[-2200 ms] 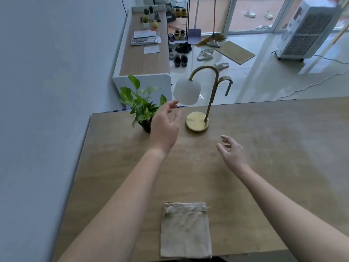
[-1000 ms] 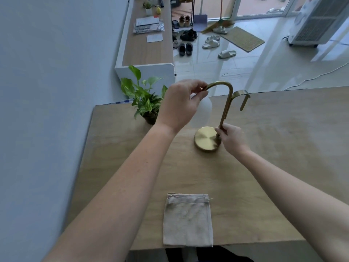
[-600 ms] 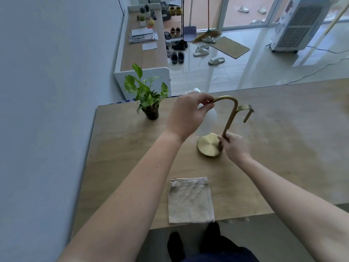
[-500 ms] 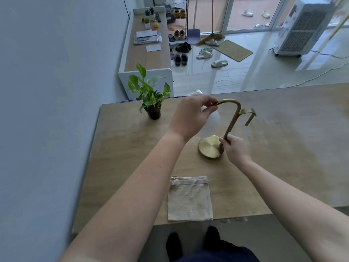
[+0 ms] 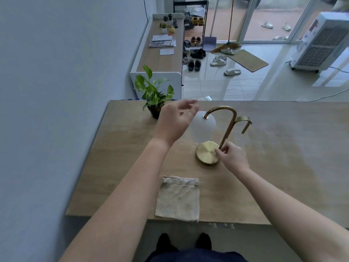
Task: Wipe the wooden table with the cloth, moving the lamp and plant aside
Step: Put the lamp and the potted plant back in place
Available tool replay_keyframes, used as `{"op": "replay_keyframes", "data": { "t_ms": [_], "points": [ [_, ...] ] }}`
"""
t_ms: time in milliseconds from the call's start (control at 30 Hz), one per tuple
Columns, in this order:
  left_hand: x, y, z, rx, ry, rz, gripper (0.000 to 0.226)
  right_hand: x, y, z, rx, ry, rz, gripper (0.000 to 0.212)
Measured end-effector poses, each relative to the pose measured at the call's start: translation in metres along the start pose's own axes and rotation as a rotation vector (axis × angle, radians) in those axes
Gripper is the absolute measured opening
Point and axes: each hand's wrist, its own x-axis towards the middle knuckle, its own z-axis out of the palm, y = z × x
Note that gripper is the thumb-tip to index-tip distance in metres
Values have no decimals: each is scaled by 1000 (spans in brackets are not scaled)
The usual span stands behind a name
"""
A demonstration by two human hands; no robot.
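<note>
Change: left hand (image 5: pixel 175 123) has let go of the brass arched lamp (image 5: pixel 204 129) with white globe shade on the light wooden table (image 5: pixel 122 148), fingers loose left of the shade; right hand (image 5: pixel 233 157) pinches its upright stem at the base; green potted plant (image 5: pixel 154 95) stands farther left, nearest the left hand.

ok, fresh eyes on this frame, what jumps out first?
The brass arched lamp with a white globe shade, in the middle of the wooden table: the right hand pinches the foot of its stem while the left hand hovers open beside the globe. Next, the folded beige cloth lying untouched at the near edge, and the small green potted plant at the far left.
</note>
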Motion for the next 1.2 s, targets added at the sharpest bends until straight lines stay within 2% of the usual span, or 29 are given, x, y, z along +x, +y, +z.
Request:
{"op": "replay_keyframes", "data": {
  "t_ms": [133, 267, 333, 433, 467, 500, 567, 667, 700, 867, 1033, 1100, 1200],
  "points": [
    [-16, -37, -20, -31, 128, -188, 21, -18, 1, 4, -101, 47, 34, 45],
    [-21, -86, -44, -130, 173, -422, 20, -18, -21, 21, 76, -67, -83, 41],
    [-18, -106, -58, -162, 175, -511, 22, -14, -45, 31, 123, -64, -108, 38],
    [-7, -134, -76, -225, 185, -614, 29, 1, -77, 59, 168, -136, -1, 29],
    [-3, -142, -79, -260, 181, -650, 32, 6, -85, 66, 121, -147, 61, 37],
    [2, -148, -82, -300, 177, -682, 37, 10, -99, 69, 193, -191, 105, 47],
    [14, -165, -87, -370, 160, -731, 51, 25, -127, 85, 476, -119, 27, 52],
    [33, -188, -91, -431, 93, -757, 64, 49, -171, 101, 695, -94, -9, 31],
    [44, -199, -93, -438, 66, -762, 66, 60, -182, 109, 733, -99, 4, 30],
    [78, -227, -89, -449, -8, -771, 73, 101, -218, 136, 922, -87, 119, 33],
    [100, -241, -82, -485, -42, -738, 91, 132, -242, 162, 1067, -67, 234, 49],
    [104, -248, -80, -498, -52, -717, 89, 140, -244, 170, 1097, -81, 242, 40],
    [103, -250, -78, -524, -70, -692, 67, 145, -242, 176, 1120, -95, 258, 38]
  ]
}}
